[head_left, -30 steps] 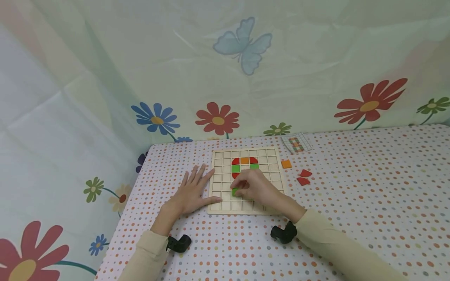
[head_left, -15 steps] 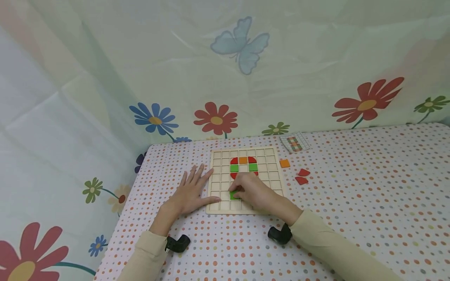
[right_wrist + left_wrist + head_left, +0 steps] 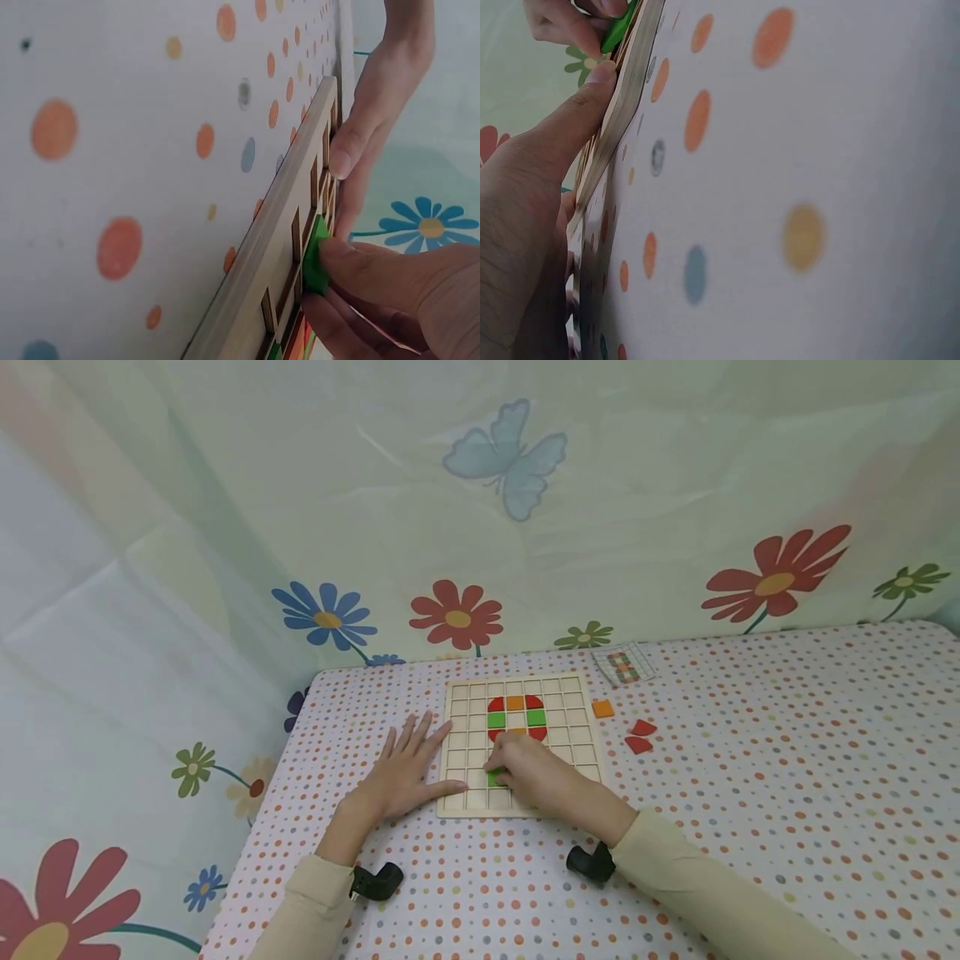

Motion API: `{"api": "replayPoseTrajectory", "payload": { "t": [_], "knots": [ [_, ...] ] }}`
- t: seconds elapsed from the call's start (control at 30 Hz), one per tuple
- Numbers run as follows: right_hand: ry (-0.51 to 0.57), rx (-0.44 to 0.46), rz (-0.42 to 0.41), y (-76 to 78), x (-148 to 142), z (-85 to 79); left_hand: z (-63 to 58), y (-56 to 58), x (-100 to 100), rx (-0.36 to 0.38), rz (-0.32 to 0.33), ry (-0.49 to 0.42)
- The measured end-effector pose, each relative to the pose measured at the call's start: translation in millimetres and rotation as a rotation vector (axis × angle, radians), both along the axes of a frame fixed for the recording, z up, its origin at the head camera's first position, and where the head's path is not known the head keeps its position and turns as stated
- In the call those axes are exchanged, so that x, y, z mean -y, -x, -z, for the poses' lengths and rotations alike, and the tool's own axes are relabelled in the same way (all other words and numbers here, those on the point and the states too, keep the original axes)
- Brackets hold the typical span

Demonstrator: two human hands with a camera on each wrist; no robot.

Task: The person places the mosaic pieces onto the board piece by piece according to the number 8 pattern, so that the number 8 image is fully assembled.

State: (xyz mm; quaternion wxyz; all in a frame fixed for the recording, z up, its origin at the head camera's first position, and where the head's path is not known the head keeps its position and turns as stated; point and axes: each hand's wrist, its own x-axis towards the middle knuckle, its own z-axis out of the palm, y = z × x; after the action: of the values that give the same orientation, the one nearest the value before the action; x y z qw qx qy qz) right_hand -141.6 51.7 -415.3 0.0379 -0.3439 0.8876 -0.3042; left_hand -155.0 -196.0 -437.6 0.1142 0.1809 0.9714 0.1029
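Note:
My right hand pinches a green square tile between thumb and fingers over the lower left part of a wooden grid board. In the right wrist view the green tile stands slightly tilted at a cell, with the thumb on its face. My left hand lies with fingers spread at the board's left side, its thumb and index fingertip on the edge. Red quarter-round tiles, green tiles and an orange tile form a ring higher on the board. The right hand covers cells below the ring.
To the right of the board lie an orange square tile and two red quarter-round tiles. A pattern card with a coloured grid lies behind them. The dotted tablecloth ends at a flowered backdrop.
The right hand stays over the same part of the board, its fingers and the green tile shifted slightly toward the near edge. The left hand keeps its place. The head view drifts a little.

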Motion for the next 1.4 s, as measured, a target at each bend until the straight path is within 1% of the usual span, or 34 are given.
{"api": "replayPoseTrajectory", "payload": {
  "t": [0.13,0.23,0.37,0.53,0.6,0.67,0.77,0.9,1.03,1.13,1.2,1.27,1.4],
  "knots": [
    [0.005,-0.063,-0.024,-1.0,0.4,3.4,1.4,0.3,0.8,-0.002,-0.002,0.0],
    [0.012,-0.067,-0.012,-1.5,0.3,5.3,2.5,0.7,0.5,-0.004,-0.003,0.003],
    [0.035,0.009,0.015,-1.9,-3.7,4.5,3.0,1.1,-0.1,-0.011,-0.002,0.017],
    [0.077,0.127,-0.012,-2.1,-21.3,0.4,3.6,1.3,-0.5,-0.012,0.0,0.017],
    [0.091,0.137,-0.02,-0.5,-32.7,-2.2,4.2,1.5,-0.6,-0.011,0.002,0.012],
    [0.104,0.123,-0.013,1.9,-45.1,-5.0,4.9,1.7,-0.4,-0.014,0.003,0.012],
    [0.11,0.073,0.036,5.3,-65.2,-8.8,5.2,1.8,0.1,-0.019,0.002,0.009],
    [0.11,0.025,0.134,5.4,-93.6,-12.4,4.0,1.7,0.8,-0.016,0.003,0.004],
    [0.081,-0.039,0.217,4.7,-120.2,-13.3,2.0,1.4,1.4,-0.016,0.003,0.001],
    [0.053,-0.069,0.271,7.1,-135.4,-11.4,1.1,1.1,1.7,-0.017,0.001,0.004],
    [0.034,-0.072,0.302,9.4,-143.3,-9.0,0.9,0.9,1.6,-0.014,0.001,0.006],
    [0.019,-0.052,0.324,11.4,-149.0,-6.4,0.9,0.6,1.4,-0.01,0.002,0.005],
    [-0.027,-0.008,0.327,13.1,-155.8,-2.4,0.7,0.2,0.9,-0.005,0.005,0.003]
  ]
}}
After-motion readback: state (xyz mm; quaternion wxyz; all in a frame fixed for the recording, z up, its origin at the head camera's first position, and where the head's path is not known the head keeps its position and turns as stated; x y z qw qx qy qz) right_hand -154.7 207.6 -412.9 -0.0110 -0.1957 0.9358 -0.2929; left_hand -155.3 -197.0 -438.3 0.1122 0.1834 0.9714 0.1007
